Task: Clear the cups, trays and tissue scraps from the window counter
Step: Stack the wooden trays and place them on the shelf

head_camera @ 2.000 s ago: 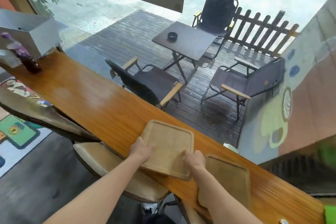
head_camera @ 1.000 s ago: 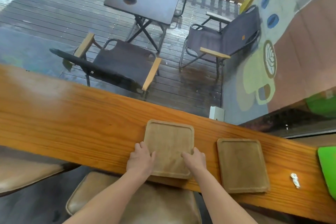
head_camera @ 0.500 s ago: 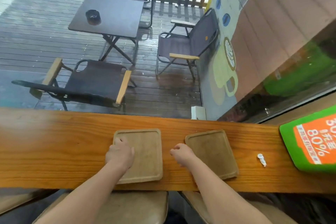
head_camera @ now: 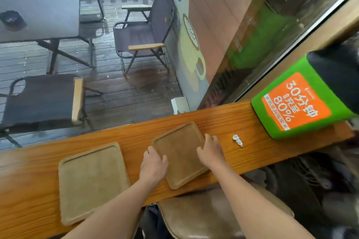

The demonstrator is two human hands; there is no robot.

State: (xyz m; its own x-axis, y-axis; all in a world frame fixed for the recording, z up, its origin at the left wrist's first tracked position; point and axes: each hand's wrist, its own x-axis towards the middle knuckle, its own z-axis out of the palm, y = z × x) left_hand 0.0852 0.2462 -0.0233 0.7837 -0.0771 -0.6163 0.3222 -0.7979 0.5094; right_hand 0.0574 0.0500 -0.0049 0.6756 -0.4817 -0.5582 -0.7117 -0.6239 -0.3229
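Head view: you look down on a long wooden surface (head_camera: 223, 120) that runs along a window.
Your left hand (head_camera: 153, 165): it holds the left edge of the angled tray (head_camera: 180, 153), with the thumb on top and the fingers bent over the rim.
Your right hand (head_camera: 210, 151): it holds the opposite, right edge of the same tray.
Angled tray: it is wooden and turned a little against the surface, and its near corner reaches the front edge. I cannot tell if it lies flat or is lifted.
Other tray (head_camera: 91, 182): it is the same kind and lies flat to the left, apart from the angled tray. Your left forearm passes over its near right corner.
Tissue scrap (head_camera: 238, 140): it is small, white and crumpled, on the surface just right of your right hand, not touching it.
Green sign (head_camera: 295, 103): it has an orange label and stands at the right end of the surface.
Stool (head_camera: 204, 213): its brown padded seat is below the surface, under your arms.
Outside: folding chairs (head_camera: 143, 33) and a dark table (head_camera: 44, 13) stand on a wooden deck.
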